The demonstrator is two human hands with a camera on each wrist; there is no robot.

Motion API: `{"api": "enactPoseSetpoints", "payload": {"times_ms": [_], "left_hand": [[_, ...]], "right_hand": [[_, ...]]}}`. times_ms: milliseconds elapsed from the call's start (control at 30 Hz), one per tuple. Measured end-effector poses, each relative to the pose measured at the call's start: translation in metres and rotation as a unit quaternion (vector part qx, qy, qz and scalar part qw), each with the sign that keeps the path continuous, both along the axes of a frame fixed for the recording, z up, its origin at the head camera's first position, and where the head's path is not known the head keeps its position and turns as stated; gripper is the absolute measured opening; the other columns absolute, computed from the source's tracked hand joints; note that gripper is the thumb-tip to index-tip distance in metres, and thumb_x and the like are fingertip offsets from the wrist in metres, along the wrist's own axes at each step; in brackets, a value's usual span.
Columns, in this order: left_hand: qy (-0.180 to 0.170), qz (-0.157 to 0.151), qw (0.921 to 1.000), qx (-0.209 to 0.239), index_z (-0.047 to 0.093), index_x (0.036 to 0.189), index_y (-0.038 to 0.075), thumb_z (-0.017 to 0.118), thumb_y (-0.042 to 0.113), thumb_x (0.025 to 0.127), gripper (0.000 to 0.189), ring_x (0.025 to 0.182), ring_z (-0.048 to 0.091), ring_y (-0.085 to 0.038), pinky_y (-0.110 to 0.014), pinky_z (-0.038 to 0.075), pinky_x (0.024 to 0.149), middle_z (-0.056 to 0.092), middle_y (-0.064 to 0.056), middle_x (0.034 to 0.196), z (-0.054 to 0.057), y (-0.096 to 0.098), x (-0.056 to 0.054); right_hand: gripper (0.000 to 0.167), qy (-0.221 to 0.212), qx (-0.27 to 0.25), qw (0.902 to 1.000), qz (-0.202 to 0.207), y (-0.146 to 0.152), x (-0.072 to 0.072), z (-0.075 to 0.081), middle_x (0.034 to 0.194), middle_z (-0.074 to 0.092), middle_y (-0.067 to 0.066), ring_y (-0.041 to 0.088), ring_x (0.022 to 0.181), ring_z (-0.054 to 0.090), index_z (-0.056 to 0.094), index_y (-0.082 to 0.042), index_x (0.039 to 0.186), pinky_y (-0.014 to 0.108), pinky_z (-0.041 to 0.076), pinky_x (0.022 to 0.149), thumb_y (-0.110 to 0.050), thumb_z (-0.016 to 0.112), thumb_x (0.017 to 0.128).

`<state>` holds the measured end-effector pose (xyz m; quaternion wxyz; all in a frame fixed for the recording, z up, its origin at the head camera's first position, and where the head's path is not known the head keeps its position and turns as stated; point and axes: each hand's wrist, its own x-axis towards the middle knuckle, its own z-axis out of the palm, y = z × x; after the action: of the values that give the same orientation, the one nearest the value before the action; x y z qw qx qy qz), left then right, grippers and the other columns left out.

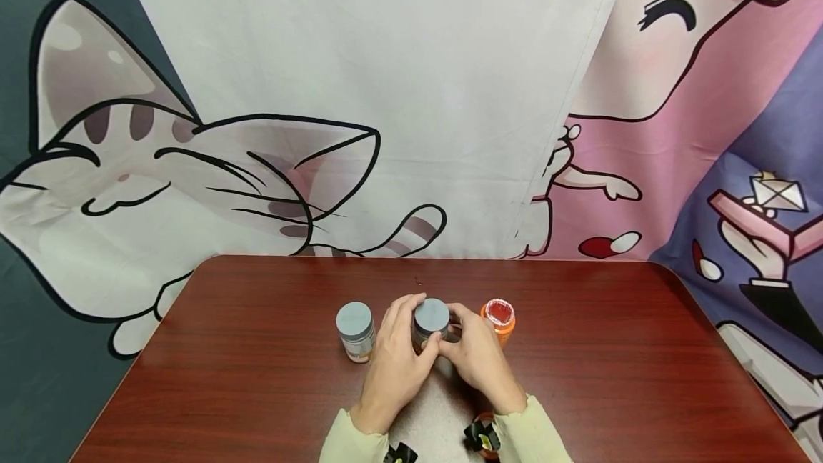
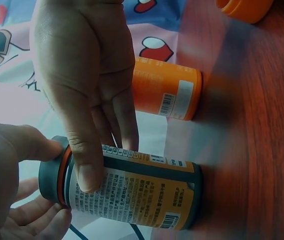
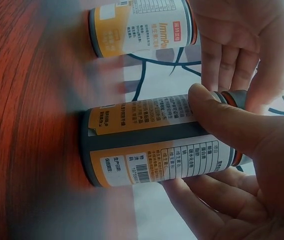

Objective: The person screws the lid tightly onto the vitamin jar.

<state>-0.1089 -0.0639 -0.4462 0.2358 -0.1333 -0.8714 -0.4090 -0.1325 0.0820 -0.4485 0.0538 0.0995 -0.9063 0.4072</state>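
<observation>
A supplement bottle (image 2: 137, 190) with an orange, white and dark grey printed label stands upright on the table between both hands. My left hand (image 1: 400, 370) holds its grey cap (image 1: 432, 316), thumb on one side and fingers on the other. Around the bottle's body curls my right hand (image 1: 479, 356), its thumb pressed on the label just below the cap. An orange ring (image 2: 64, 175) shows between cap and body. To the left is a similar capped bottle (image 1: 356, 338), near the left hand. Behind the right hand stands an orange bottle (image 1: 500, 319) without a cap, a pale rim around its reddish top.
The brown wooden table (image 1: 257, 377) has its far edge against a cartoon-printed cloth (image 1: 398, 56). Near the right sleeve (image 1: 530, 434) lies a round orange piece (image 2: 246, 9), partly hidden in the head view. A pale patch (image 1: 427, 413) shows on the table between the forearms.
</observation>
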Motion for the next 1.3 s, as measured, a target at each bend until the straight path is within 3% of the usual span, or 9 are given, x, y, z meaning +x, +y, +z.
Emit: {"api": "enactPoseSetpoints", "payload": {"times_ms": [200, 500, 767, 1300], "left_hand": [[-0.018, 0.019, 0.9994, 0.020, 0.053, 0.142, 0.008, 0.086, 0.021, 0.079, 0.073, 0.120, 0.055, -0.022, -0.044, 0.047, 0.097, 0.054, -0.009, 0.133, -0.001, 0.005, 0.002], [0.005, 0.069, 0.9958, 0.060, 0.055, 0.137, 0.011, 0.091, 0.023, 0.073, 0.074, 0.107, 0.058, -0.016, -0.032, 0.053, 0.085, 0.054, -0.006, 0.126, -0.004, 0.011, 0.002], [-0.010, 0.075, 0.9943, 0.075, 0.057, 0.134, 0.011, 0.092, 0.019, 0.072, 0.071, 0.100, 0.061, -0.015, -0.034, 0.053, 0.083, 0.057, -0.004, 0.120, -0.005, 0.015, 0.004], [0.006, 0.082, 0.9948, 0.060, 0.061, 0.127, 0.009, 0.092, 0.018, 0.071, 0.065, 0.097, 0.063, -0.016, -0.033, 0.054, 0.081, 0.060, -0.004, 0.118, -0.005, 0.012, 0.002]], "right_hand": [[0.048, -0.007, -0.025, 0.9997, -0.002, 0.000, -0.001, 0.000, 0.102, 0.074, 0.004, 0.021, 0.092, 0.072, 0.071, -0.008, 0.113, 0.040, 0.058, 0.081, -0.017, 0.092, 0.070], [0.046, 0.013, -0.014, 0.9998, -0.003, -0.001, 0.000, 0.001, 0.100, 0.075, 0.005, 0.021, 0.090, 0.073, 0.071, -0.007, 0.110, 0.040, 0.058, 0.079, -0.016, 0.092, 0.070], [0.046, 0.009, -0.009, 0.9999, -0.004, 0.000, 0.000, 0.001, 0.100, 0.075, 0.004, 0.022, 0.091, 0.072, 0.071, -0.008, 0.110, 0.041, 0.058, 0.079, -0.017, 0.092, 0.070], [0.046, 0.010, -0.004, 0.9999, -0.004, 0.000, 0.000, 0.000, 0.100, 0.075, 0.006, 0.020, 0.089, 0.072, 0.071, -0.007, 0.112, 0.039, 0.057, 0.078, -0.016, 0.090, 0.071]]}}
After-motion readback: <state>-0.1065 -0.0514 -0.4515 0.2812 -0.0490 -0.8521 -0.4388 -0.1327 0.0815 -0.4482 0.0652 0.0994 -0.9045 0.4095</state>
